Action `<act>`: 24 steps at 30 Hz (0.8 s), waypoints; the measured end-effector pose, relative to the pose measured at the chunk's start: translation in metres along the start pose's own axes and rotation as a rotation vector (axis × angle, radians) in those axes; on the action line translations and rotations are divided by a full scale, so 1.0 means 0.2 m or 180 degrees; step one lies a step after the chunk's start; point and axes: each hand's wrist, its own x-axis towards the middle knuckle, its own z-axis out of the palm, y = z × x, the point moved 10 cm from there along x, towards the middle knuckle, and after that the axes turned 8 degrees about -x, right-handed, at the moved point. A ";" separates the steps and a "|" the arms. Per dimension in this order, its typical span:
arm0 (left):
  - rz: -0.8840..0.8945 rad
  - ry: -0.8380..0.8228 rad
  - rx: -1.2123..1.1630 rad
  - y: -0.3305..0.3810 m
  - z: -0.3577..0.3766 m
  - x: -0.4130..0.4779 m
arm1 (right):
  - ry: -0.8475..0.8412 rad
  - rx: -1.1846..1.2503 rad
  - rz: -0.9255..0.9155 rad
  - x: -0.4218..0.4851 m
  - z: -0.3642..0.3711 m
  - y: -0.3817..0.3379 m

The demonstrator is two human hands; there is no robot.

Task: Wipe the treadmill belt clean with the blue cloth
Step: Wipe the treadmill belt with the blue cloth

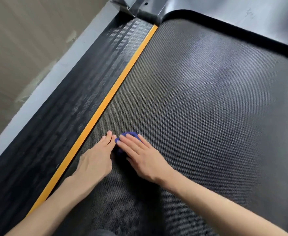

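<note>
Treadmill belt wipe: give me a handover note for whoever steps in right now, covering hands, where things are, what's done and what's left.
Right hand: flat, fingers straight, pressing the blue cloth onto the treadmill belt.
Left hand: flat on the belt just left of the cloth, holding nothing, close to the yellow edge strip.
Cloth: bunched, mostly hidden under the right fingers, near the belt's left edge.
Done: unclear; dark blotches show on the near belt, a pale sheen farther up.
Left: probably wiping the rest of the belt, toward the right side and the far end.
</note>
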 end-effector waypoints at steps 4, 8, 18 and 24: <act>0.0058 -0.0022 0.0044 0.01 -0.01 -0.01 | 0.0226 -0.0315 0.0543 0.04 -0.15 0.50; 0.0044 -0.0034 0.0040 0.02 -0.02 -0.01 | 0.0598 -0.0060 0.2701 -0.05 -0.33 1.18; -0.0017 0.0070 -0.0184 0.01 -0.04 -0.01 | 0.0098 -0.0093 0.0329 -0.04 -0.02 0.03; 0.0050 0.0096 -0.0129 0.03 -0.06 -0.02 | 0.0648 -0.0141 0.2320 -0.30 -0.28 0.95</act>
